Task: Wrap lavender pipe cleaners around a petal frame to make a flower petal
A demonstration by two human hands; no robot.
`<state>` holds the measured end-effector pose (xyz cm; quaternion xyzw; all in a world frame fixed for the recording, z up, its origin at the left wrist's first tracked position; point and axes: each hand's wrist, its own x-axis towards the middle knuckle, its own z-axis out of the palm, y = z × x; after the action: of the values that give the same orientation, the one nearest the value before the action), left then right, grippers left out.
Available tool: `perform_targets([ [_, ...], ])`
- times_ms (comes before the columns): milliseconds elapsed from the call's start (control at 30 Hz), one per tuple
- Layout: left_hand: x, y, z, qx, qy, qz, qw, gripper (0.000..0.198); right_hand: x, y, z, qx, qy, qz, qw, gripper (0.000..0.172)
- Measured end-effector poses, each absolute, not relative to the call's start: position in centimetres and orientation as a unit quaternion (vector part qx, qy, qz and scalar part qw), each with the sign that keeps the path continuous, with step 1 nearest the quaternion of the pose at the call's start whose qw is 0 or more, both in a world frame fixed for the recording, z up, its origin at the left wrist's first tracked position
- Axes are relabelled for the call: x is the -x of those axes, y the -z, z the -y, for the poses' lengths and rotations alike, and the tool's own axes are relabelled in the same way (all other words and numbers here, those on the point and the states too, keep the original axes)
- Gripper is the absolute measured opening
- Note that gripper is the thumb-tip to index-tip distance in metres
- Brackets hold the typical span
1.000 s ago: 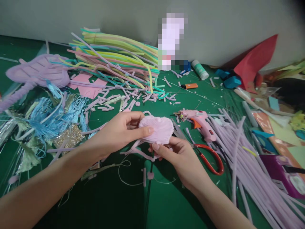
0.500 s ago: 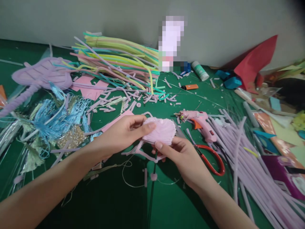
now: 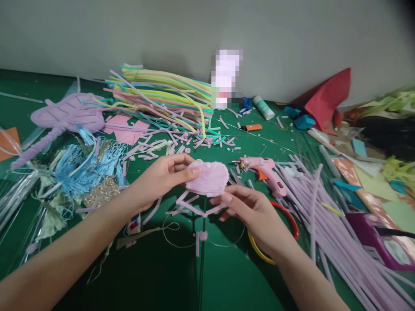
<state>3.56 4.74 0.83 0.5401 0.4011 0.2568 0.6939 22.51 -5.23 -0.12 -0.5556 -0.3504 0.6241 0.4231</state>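
Evidently for ready reach, blue tassels (image 3: 73,162) lie heaped at the left of the green table (image 3: 220,276). Next, the left hand (image 3: 178,170) pinches the ribbed lilac piece (image 3: 209,179) between thumb and fingers, broad face showing, probably to keep it flat. The piece sits mid-view, between both hands. At its lower right corner, the right hand's (image 3: 223,201) fingers are bunched narrowly, perhaps steadying it; whether they grip cannot be told. Beyond, a pink glue gun (image 3: 272,175) rests nozzle leftward, handle rightward.

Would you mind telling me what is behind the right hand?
Behind the right hand, parts of scissors show on the green table: a blade and red and yellow handle pieces. The hand covers their middle.
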Motion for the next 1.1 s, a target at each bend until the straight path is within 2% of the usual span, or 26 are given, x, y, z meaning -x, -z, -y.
perform_targets([
  [200, -3.6, -0.6, -4.7, -0.543, -0.258, -0.407, 0.688, 0.018, -22.5, 0.5, 5.1, 0.573, -0.572, 0.366, 0.458, 0.02],
  [767, -3.8, -0.6, -4.4, -0.566, -0.245, -0.411, 0.671, 0.021, -21.7, 0.4, 5.3, 0.624, -0.472, 0.424, 0.456, 0.022],
  [900, -3.7, -0.6, -4.6, -0.567, -0.253, -0.421, 0.661, 0.021, -21.9, 0.6, 5.2, 0.622, -0.49, 0.417, 0.446, 0.025],
  [1100, -3.6, -2.0, -4.5, -0.566, -0.296, -0.458, 0.619, 0.025, -22.1, 0.5, 5.4, 0.621, -0.483, 0.391, 0.478, 0.042],
])
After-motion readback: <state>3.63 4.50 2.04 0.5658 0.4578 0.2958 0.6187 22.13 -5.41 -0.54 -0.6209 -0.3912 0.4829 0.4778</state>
